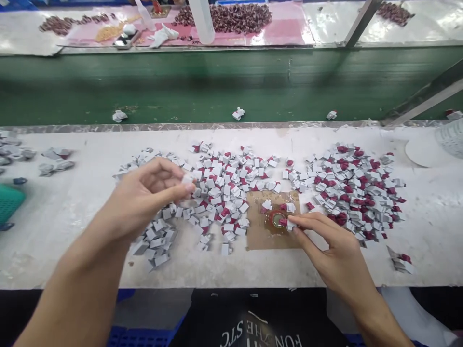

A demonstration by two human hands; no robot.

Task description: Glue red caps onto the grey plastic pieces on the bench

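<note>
Between the thumb and fingers of my left hand [144, 193] is a small light-grey plastic part [188, 179], held above the left side of a spread pile. My right hand [331, 241] pinches a grey-and-maroon plastic part [290, 224], its maroon end at the rim of a small round dish [278, 220] of clear liquid. The dish sits on a wet piece of brown cardboard [262, 238], where a couple more such parts lie. Loose grey-and-maroon parts [224, 193] are scattered left of the cardboard, with plain grey ones [157, 238] nearest my left wrist.
Another heap of grey-and-maroon parts [356, 188] lies at the right. Behind the white table runs a green conveyor belt [181, 86] carrying a few parts. A metal post [423, 96] and a white round container [450, 140] stand at right; a green basket [10, 205] is at left.
</note>
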